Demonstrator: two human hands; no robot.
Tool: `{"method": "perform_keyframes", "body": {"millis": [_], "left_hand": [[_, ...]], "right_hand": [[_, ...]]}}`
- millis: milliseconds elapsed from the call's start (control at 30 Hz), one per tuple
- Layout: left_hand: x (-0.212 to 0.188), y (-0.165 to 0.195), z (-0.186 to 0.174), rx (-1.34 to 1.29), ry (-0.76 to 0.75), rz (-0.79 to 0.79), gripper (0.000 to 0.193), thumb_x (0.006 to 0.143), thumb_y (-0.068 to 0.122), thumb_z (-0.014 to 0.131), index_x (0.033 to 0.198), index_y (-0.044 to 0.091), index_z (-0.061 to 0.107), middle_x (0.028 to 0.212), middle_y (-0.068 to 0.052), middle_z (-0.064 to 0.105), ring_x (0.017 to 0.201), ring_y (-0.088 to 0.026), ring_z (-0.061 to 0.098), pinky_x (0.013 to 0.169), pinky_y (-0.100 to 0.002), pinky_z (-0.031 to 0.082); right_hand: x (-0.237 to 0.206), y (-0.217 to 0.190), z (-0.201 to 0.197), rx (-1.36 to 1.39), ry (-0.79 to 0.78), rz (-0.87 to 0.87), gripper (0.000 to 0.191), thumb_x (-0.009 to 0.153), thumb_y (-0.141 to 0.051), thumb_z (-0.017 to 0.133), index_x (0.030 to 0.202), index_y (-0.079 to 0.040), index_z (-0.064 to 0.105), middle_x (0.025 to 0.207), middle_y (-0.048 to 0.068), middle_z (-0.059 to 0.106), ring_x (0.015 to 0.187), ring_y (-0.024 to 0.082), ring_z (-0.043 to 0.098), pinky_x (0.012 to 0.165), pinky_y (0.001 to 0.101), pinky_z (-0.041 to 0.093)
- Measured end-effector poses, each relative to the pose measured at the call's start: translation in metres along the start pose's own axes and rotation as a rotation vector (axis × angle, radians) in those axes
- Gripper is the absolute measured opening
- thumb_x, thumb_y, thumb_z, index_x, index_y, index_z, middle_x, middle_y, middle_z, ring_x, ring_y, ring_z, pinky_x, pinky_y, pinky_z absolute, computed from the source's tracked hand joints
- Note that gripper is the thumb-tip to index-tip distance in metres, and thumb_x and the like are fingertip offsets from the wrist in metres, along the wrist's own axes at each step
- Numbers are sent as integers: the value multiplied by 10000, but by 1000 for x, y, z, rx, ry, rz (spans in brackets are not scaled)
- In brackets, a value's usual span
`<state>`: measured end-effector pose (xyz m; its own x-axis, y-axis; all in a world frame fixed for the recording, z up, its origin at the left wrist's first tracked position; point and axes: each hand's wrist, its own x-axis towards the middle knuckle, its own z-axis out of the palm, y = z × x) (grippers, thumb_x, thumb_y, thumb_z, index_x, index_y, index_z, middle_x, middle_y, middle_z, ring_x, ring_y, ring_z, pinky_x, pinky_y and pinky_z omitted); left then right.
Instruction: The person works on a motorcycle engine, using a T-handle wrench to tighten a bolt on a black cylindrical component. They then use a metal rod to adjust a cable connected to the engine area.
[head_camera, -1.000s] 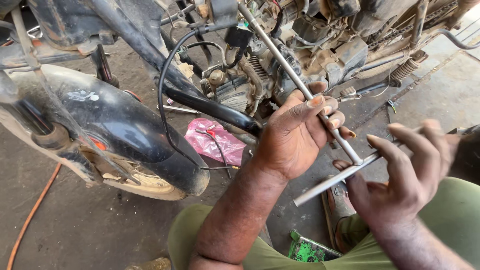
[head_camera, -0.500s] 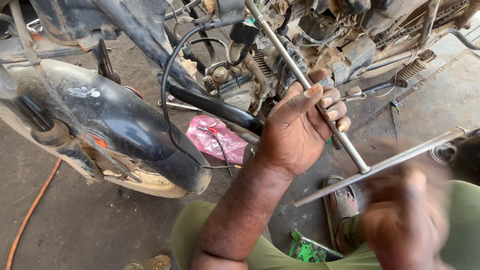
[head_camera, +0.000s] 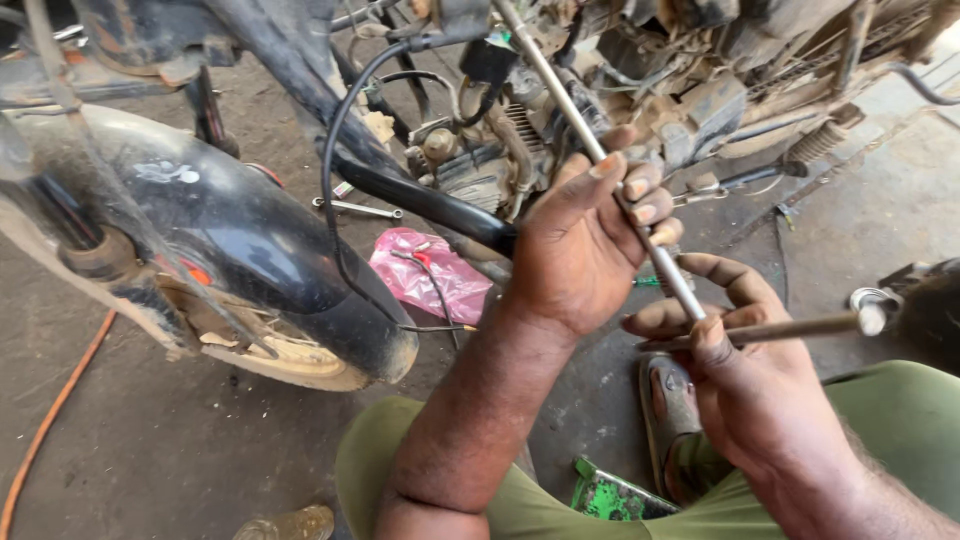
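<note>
My left hand (head_camera: 585, 255) is closed around a long shiny metal rod (head_camera: 555, 85) that slants down from the motorcycle engine (head_camera: 600, 60) toward the lower right. Just below it, my right hand (head_camera: 750, 385) grips the near end of a second, duller rod (head_camera: 800, 327). This one lies almost level and ends in a round socket-like tip (head_camera: 870, 315) at the right. The two rods cross between my hands, close to my right thumb and forefinger.
A black mudguard over a wheel (head_camera: 235, 235) fills the left. On the dirty concrete floor lie a pink plastic bag (head_camera: 425, 275), a spanner (head_camera: 355, 207), an orange cable (head_camera: 50, 420), a green scrap (head_camera: 610, 497) and a sandal (head_camera: 670, 400). A spring (head_camera: 815, 145) hangs at the upper right.
My right hand, spread open by the second rod a second ago, dropped down in a blur and now grips that rod's near end. The rod has swung from tilted to nearly level.
</note>
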<state>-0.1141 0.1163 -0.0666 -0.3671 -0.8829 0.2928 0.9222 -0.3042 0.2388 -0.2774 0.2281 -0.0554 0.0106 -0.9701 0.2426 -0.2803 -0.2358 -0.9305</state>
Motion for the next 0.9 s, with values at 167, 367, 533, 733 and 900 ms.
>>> {"method": "perform_keyframes", "body": {"millis": [167, 367, 533, 733, 900], "left_hand": [[1, 1, 1, -36, -11, -13, 435, 1035, 220, 690, 1380, 64, 476, 990, -47, 490, 939, -174, 516, 851, -358, 456], [-3, 2, 3, -13, 4, -1, 484, 993, 241, 714, 1386, 70, 488, 1019, -64, 501, 944, -191, 521, 850, -374, 460], [-3, 3, 9, -15, 1, -5, 507, 983, 242, 716, 1398, 69, 481, 1045, -73, 499, 953, -191, 519, 874, -378, 459], [-2, 4, 11, 14, 27, 4, 493, 978, 232, 711, 1385, 79, 479, 1040, -76, 499, 942, -192, 519, 857, -385, 457], [-3, 3, 7, 62, 48, 30, 477, 981, 233, 710, 1374, 94, 479, 1050, -82, 503, 940, -195, 515, 865, -390, 455]], "right_hand": [[-11, 15, -4, -169, 59, -148, 182, 959, -247, 681, 1059, -95, 673, 1194, 216, 659, 1270, 376, 551, 1203, 488, 308], [2, 28, -35, -1145, -2, -1010, 194, 948, -136, 671, 1119, -164, 759, 1269, 208, 680, 1337, 336, 526, 1245, 468, 169], [34, 37, -40, -1318, 170, -1324, 258, 960, -202, 693, 1201, -187, 784, 1199, 81, 743, 1305, 192, 505, 1283, 429, 123], [27, 21, -5, -929, 490, -1026, 567, 839, -441, 841, 1280, -128, 673, 865, 62, 695, 1064, 224, 545, 1225, 457, 229], [11, -5, 24, -339, 363, -178, 984, 522, -465, 959, 1337, -79, 564, 887, -8, 667, 884, 112, 588, 991, 420, 400]]}}
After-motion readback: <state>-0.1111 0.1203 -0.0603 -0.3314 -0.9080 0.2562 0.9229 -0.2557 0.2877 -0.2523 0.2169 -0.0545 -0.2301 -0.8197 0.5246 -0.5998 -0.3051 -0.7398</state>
